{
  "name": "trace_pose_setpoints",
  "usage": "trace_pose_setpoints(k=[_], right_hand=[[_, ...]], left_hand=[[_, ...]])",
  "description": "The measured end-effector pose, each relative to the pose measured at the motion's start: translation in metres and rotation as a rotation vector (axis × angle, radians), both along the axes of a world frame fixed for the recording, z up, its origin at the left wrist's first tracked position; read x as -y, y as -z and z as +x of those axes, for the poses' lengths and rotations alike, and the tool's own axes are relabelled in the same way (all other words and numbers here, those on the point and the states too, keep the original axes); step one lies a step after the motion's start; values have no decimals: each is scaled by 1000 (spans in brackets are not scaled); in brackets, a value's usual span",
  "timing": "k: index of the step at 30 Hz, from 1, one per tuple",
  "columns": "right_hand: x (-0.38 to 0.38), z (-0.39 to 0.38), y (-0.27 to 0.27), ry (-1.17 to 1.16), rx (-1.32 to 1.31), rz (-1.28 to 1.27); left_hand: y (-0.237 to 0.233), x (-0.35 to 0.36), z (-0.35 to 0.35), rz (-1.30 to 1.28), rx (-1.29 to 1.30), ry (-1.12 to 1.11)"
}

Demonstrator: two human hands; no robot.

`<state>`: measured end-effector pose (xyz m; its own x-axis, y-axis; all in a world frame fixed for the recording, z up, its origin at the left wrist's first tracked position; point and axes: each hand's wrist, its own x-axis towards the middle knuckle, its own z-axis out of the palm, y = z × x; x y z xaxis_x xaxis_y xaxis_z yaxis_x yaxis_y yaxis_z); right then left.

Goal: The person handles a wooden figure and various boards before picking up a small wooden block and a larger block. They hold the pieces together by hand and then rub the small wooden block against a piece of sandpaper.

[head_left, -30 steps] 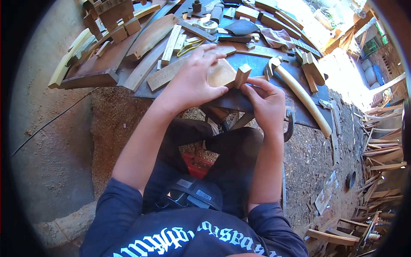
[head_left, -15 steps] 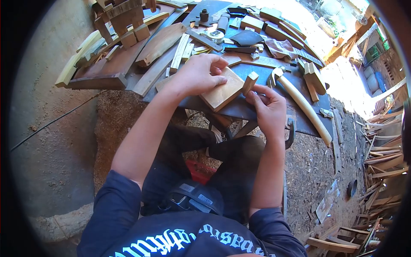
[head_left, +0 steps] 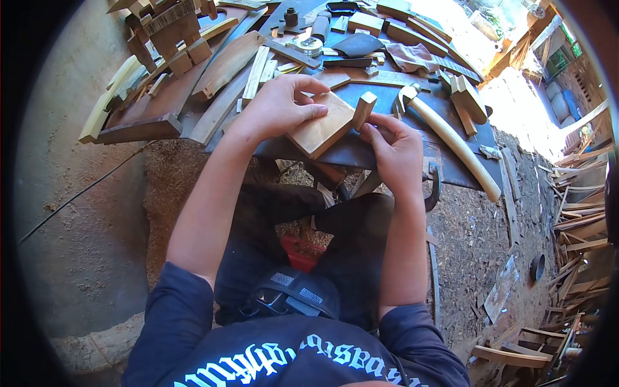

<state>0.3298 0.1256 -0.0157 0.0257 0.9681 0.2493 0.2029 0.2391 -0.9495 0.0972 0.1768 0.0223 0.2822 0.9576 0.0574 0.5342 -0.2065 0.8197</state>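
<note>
My left hand (head_left: 288, 108) grips a flat, squarish wooden block (head_left: 325, 129) at the near edge of the workbench, thumb on its top face and fingers over the far side. Between the thumb and fingers of my right hand (head_left: 394, 147) is a small wooden peg (head_left: 364, 111), standing nearly upright at the block's right corner. The peg overlaps that corner in this view. Just right of my right hand lies a hammer (head_left: 454, 143) with a pale, curved wooden handle, its metal head pointing away from me.
Wooden pieces, a tape measure (head_left: 308, 46) and a cloth (head_left: 411, 57) crowd the far side of the dark workbench (head_left: 335, 158). A clamp (head_left: 434, 188) hangs at its near edge. Jointed wood (head_left: 173, 29) stands at left; scrap wood (head_left: 583, 222) is heaped at right.
The view has shifted slightly, so the bench things sit a little higher and further left. Both hands keep their holds; the peg stands slightly more upright at the block's corner.
</note>
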Motion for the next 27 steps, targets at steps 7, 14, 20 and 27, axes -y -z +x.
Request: trace_pose_setpoints(k=[7,14,20,27], right_hand=[[1,1,-2,-2,10,2],[1,0,-5,0,18,-23],[1,1,-2,7,8,-23],[0,2,-4,-3,13,-40]], left_hand=[[-4,-1,0,5,4,3],[-5,2,0,9,-5,5],[1,1,-1,24,31,10],[-1,2,0,35,12,20]])
